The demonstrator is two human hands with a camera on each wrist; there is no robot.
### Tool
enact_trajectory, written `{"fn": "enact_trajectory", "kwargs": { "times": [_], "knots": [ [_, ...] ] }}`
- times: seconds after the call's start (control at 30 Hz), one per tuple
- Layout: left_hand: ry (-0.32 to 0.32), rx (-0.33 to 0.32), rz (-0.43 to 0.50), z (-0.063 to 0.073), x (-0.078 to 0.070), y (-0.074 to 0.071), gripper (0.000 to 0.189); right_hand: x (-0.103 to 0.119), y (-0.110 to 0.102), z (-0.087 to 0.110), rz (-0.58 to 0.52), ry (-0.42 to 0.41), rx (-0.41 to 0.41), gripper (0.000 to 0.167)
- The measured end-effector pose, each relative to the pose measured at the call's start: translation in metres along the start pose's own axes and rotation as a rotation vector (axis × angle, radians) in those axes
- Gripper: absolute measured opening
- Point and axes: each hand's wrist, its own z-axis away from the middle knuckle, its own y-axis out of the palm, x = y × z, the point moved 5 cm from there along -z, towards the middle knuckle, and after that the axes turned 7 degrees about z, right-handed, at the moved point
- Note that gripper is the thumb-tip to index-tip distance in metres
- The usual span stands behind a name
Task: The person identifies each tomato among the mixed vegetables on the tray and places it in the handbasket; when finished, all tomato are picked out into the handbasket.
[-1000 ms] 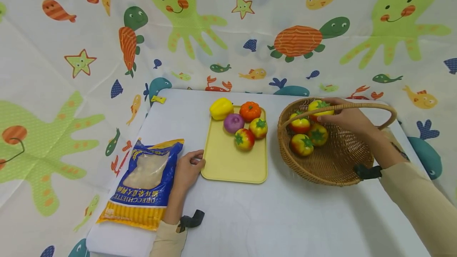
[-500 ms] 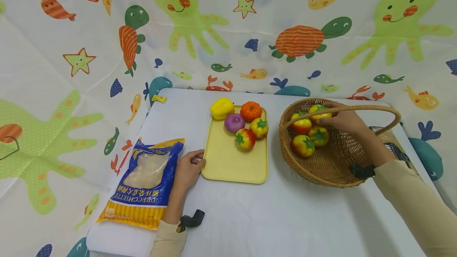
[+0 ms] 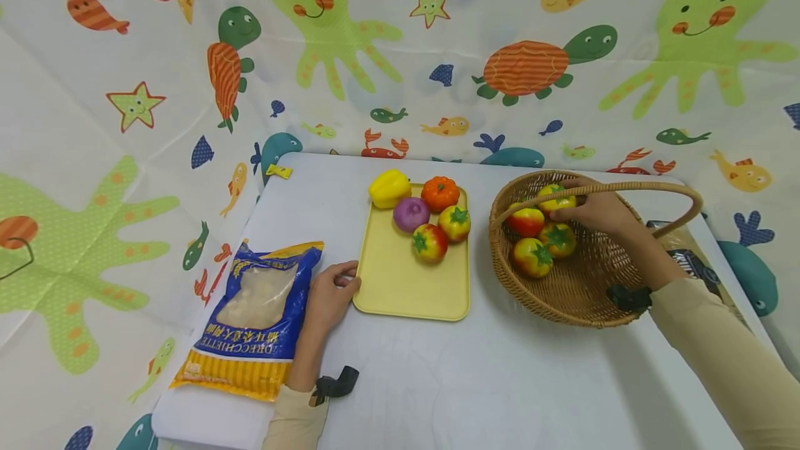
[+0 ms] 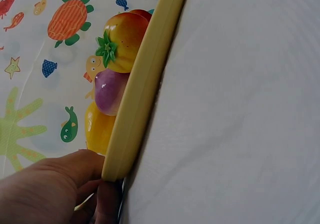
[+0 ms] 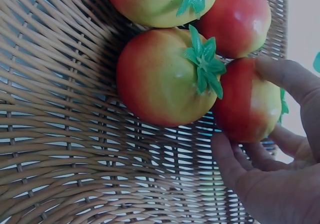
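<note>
In the head view my right hand [image 3: 600, 210] is inside the wicker basket [image 3: 581, 297], under its handle. Thumb and fingers grip a red-yellow toy tomato [image 5: 250, 101], shown close in the right wrist view. Beside it lie several similar tomatoes, one tomato [image 5: 167, 78] with its green leaf cap facing the camera. My left hand [image 3: 330, 295] pinches the left edge of a yellow tray [image 3: 412, 290], thumb and fingers on either side of the rim. On the tray are a yellow pepper [image 3: 389, 189], a small orange pumpkin [image 3: 440, 194], a purple onion [image 3: 411, 214] and two tomatoes [image 3: 429, 244].
A blue and yellow bag of orecchiette pasta [image 3: 253, 321] lies left of the left forearm. A small yellow packet [image 3: 278, 171] sits at the table's back left corner. Partly behind the right forearm is another package [image 3: 694, 262]. A patterned cloth [image 3: 400, 54] hangs behind the table.
My right hand has lowered the gripped tomato a little into the basket, next to the others. The left hand stays at the tray's edge. The view has shifted slightly.
</note>
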Motion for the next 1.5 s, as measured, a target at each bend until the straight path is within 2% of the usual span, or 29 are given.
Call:
{"fn": "enact_trajectory", "kwargs": {
  "times": [0.27, 0.5, 0.7, 0.87, 1.03, 1.17, 1.3, 1.5],
  "knots": [
    [-0.004, 0.01, 0.013, 0.001, -0.002, 0.0, 0.034, 0.004, -0.004, 0.006, 0.029, 0.019, 0.009, 0.091],
    [-0.007, 0.003, 0.003, 0.001, -0.001, -0.001, 0.033, 0.009, -0.013, 0.017, -0.054, 0.017, -0.016, 0.091],
    [-0.011, 0.006, 0.002, 0.001, -0.001, 0.0, 0.033, 0.029, -0.027, 0.045, -0.033, 0.004, -0.094, 0.087],
    [-0.012, 0.009, 0.006, 0.001, -0.001, 0.0, 0.034, 0.052, -0.036, 0.071, 0.031, -0.012, -0.125, 0.091],
    [-0.003, 0.008, 0.009, 0.0, -0.001, -0.001, 0.034, 0.076, -0.036, 0.097, 0.088, -0.017, -0.114, 0.093],
    [-0.001, 0.006, 0.013, 0.0, 0.0, -0.001, 0.033, 0.091, -0.033, 0.115, 0.09, -0.024, -0.094, 0.086],
    [0.01, 0.007, 0.012, -0.001, 0.0, 0.0, 0.034, 0.103, -0.028, 0.129, 0.069, -0.073, -0.103, 0.075],
    [-0.003, 0.007, 0.012, -0.001, 0.0, 0.0, 0.033, 0.129, -0.016, 0.142, 0.017, -0.211, -0.107, 0.062]
  ]
}}
